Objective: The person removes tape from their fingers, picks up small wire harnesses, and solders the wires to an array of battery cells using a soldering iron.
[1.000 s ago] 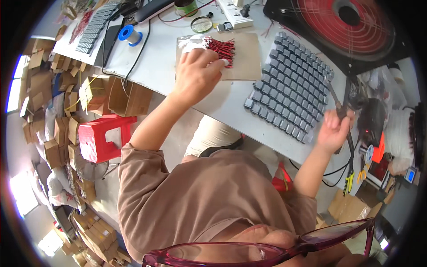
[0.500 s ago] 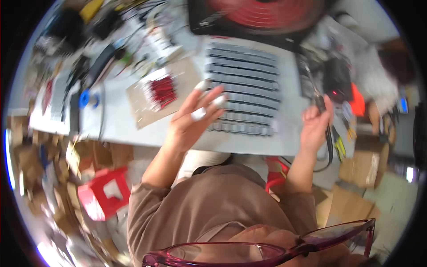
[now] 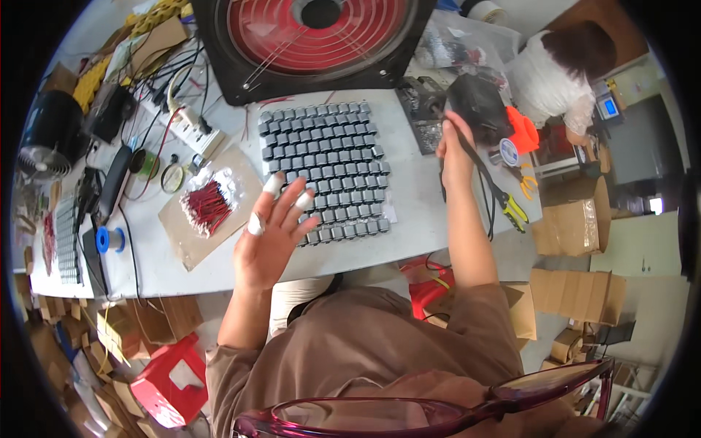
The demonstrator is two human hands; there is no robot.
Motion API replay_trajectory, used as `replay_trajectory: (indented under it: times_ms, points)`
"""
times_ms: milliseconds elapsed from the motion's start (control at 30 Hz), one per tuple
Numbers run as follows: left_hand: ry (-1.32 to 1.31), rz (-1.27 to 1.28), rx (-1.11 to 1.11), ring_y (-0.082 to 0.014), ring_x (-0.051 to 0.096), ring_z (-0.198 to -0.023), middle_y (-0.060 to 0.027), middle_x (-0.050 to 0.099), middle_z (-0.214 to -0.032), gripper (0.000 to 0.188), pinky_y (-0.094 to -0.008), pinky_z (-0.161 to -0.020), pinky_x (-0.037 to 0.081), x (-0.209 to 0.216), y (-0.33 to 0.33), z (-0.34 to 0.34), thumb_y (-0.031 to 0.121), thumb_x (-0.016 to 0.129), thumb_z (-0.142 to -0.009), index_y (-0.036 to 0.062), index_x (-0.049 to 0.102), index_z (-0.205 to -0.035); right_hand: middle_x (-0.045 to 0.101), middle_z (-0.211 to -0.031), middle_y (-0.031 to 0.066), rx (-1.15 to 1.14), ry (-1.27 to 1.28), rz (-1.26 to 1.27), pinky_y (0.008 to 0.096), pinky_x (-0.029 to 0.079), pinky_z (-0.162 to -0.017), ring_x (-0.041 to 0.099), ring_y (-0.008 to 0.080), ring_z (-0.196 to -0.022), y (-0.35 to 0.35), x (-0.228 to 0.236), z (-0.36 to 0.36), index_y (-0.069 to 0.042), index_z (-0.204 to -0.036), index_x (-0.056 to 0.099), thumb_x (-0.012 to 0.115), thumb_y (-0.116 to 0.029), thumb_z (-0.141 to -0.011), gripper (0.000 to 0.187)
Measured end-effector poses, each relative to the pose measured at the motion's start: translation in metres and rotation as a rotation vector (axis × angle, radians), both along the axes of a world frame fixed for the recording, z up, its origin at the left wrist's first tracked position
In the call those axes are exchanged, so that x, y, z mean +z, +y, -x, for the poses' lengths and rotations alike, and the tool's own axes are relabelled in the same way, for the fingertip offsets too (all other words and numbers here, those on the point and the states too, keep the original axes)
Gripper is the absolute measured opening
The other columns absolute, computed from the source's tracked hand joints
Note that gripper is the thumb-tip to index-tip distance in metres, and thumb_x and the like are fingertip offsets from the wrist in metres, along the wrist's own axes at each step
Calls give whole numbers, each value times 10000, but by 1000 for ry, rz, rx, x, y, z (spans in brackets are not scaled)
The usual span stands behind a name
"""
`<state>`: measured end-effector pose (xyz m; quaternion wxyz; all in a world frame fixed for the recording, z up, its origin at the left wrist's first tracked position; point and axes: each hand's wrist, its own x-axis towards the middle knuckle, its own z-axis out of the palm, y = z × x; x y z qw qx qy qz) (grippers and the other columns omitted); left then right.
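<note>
My left hand [image 3: 270, 233] hovers open, fingers spread and fingertips wrapped in white tape, at the lower left corner of a block of grey square parts [image 3: 325, 168] laid in rows on the white table [image 3: 416, 212]. It holds nothing. A pile of short red wires [image 3: 208, 206] lies on a cardboard sheet to its left. My right hand [image 3: 454, 150] is closed around a thin black corded tool [image 3: 443, 175] to the right of the block, just below a bulky black device [image 3: 478, 106].
A black square plate with a red coil [image 3: 314, 36] fills the table's far side. Yellow-handled pliers [image 3: 511, 204] lie at the right edge, a blue spool [image 3: 109, 239] and cables at left. A red stool [image 3: 164, 383] and cardboard boxes [image 3: 573, 226] stand on the floor. Another person in white [image 3: 558, 69] is at top right.
My left hand left the red wire pile and moved right to the grey block's corner. My right hand rose from the table edge and closed on the corded tool. The view turned.
</note>
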<state>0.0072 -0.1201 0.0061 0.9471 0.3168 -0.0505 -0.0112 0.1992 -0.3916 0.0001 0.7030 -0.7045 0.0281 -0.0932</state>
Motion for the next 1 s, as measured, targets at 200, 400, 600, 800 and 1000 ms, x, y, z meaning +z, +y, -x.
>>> replay_trajectory:
  times_ms: [200, 400, 600, 800, 1000]
  points:
    - [-26, 260, -90, -322, 248, -1348, -168, 131, -1500, 703, -460, -1071, 254, -7, -12, -12, 559, 448, -872, 175, 261, -1431, 580, -727, 2, 191, 102, -712, 201, 347, -434, 494, 78, -566, -24, -31, -52, -111, -985, 587, 607, -129, -866, 122]
    - [-44, 249, -86, -309, 232, -1356, -165, 160, -1493, 823, -473, -1069, 259, -13, -10, -11, 598, 443, -855, 120, 139, -1452, 600, -1017, 131, 203, 328, -967, 214, 428, -504, 522, 104, -637, -5, -27, -26, 60, -991, 518, 545, -22, -873, 147]
    - [-18, 318, -130, -284, 261, -1346, -149, 208, -1483, 793, -449, -1063, 279, -10, -11, -7, 621, 374, -867, 95, 207, -1437, 591, -969, 115, 378, 369, -1075, 220, 450, -545, 532, 107, -666, 9, 0, 21, 15, -1068, 519, 524, -4, -881, 188]
    - [-22, 423, -226, -275, 268, -1345, -138, 185, -1494, 741, -468, -1084, 239, -11, -21, -8, 603, 321, -894, 86, 260, -1421, 565, -931, 60, 657, -323, 77, 243, 441, -651, 538, 134, -777, 78, 44, 104, -18, -932, 615, 601, 17, -818, 120]
    - [-147, 499, -265, -243, 338, -1286, -107, 365, -1393, 722, -437, -1063, 269, -26, -26, -4, 588, 325, -902, 69, 290, -1403, 595, -822, 56, 618, -790, 496, 334, 448, -638, 544, 243, -745, 124, 55, 127, -71, -857, 623, 712, -8, -685, 204]
